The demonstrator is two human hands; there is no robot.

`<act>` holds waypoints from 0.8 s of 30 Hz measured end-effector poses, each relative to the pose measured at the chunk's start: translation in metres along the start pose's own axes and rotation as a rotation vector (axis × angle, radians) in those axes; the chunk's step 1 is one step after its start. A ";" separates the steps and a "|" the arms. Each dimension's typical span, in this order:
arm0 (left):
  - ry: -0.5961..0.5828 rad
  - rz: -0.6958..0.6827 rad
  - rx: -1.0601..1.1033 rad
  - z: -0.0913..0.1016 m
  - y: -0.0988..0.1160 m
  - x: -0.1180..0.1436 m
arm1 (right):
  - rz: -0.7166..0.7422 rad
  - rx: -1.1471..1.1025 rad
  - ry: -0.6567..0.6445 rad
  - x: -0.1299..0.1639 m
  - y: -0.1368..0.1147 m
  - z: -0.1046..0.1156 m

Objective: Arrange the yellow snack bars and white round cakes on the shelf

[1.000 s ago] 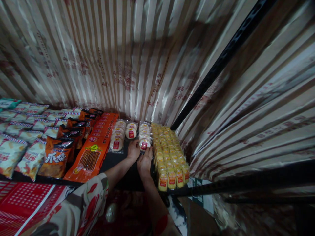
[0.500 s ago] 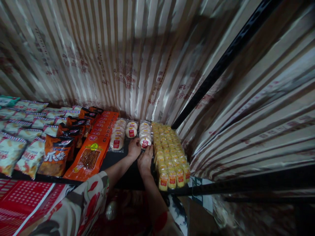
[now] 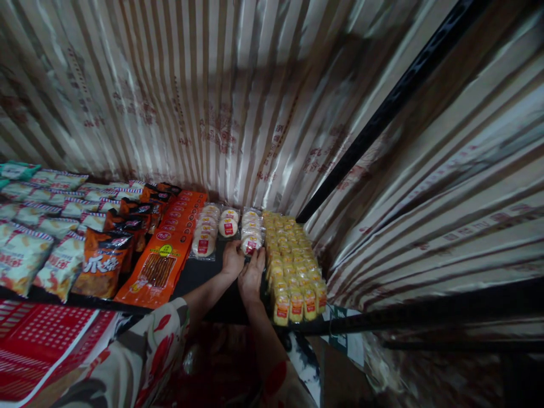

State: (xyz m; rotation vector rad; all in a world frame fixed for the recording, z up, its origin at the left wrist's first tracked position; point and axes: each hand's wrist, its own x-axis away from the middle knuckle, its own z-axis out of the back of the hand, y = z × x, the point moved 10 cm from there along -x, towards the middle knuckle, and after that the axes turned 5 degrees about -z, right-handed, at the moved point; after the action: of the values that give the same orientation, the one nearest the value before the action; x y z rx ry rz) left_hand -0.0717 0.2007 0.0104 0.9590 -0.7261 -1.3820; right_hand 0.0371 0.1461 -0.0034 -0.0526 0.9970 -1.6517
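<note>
Both hands reach onto a dark shelf (image 3: pixel 199 275). My left hand (image 3: pixel 232 259) and my right hand (image 3: pixel 252 273) sit side by side at the near end of a row of clear packs of round white cakes with red labels (image 3: pixel 250 231). The fingertips of both hands touch the nearest pack (image 3: pixel 250 245). Two more rows of the same cakes (image 3: pixel 205 232) lie to the left. Rows of small yellow packs (image 3: pixel 293 260) lie just right of my right hand.
Flat orange snack packs (image 3: pixel 164 258), dark orange bags (image 3: pixel 104 263) and pale striped bags (image 3: pixel 23 258) fill the shelf's left side. A striped shiny curtain (image 3: pixel 238 102) hangs behind. A black frame bar (image 3: pixel 382 107) runs diagonally at right. A red crate (image 3: pixel 38 340) sits low left.
Both hands have slid slightly farther along the shelf with the nearest cake pack, closing it up against its row. The view has shifted a little.
</note>
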 end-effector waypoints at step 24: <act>-0.056 -0.094 0.055 0.045 -0.017 0.109 | 0.036 -0.172 -0.209 0.095 -0.048 0.031</act>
State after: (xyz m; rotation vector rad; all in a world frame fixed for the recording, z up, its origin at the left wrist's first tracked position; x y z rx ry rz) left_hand -0.1098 0.0876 0.0036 1.0116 -0.7727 -1.4820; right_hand -0.0174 0.0501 0.0035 -0.3145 0.9715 -1.4905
